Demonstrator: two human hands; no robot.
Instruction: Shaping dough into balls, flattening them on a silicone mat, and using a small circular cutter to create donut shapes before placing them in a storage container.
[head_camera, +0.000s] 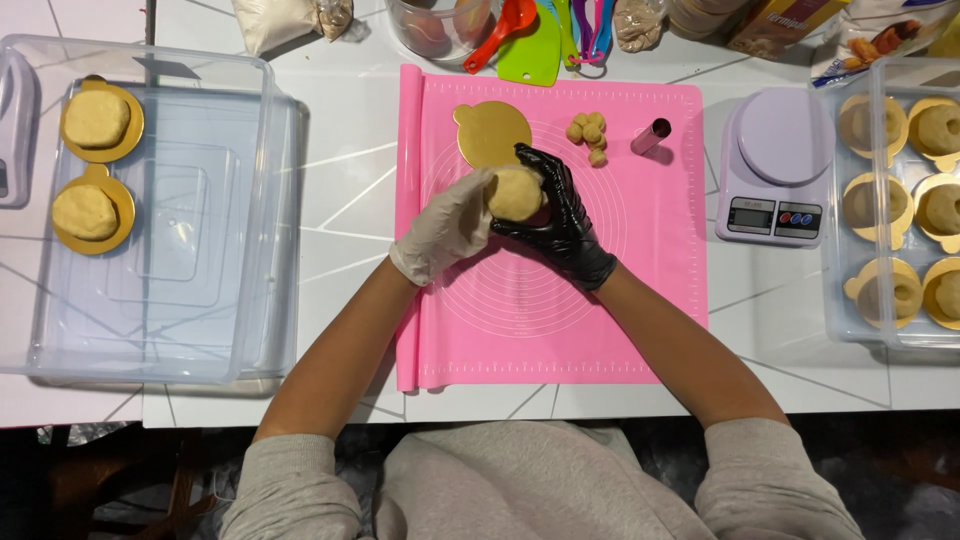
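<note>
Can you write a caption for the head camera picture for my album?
Two gloved hands, left and right, cup a dough ball over a pink mat.

mat (560, 330): pink, faint white circles and ruler marks
dough (515, 193): pale yellow
left glove (445, 228): whitish
right glove (556, 215): glossy black
board (487, 130): gold
scale (776, 165): lilac
cutter (651, 136): silvery
bin (200, 330): clear

Bright, even overhead light — soft shadows, sharp focus, slight glare.
</note>
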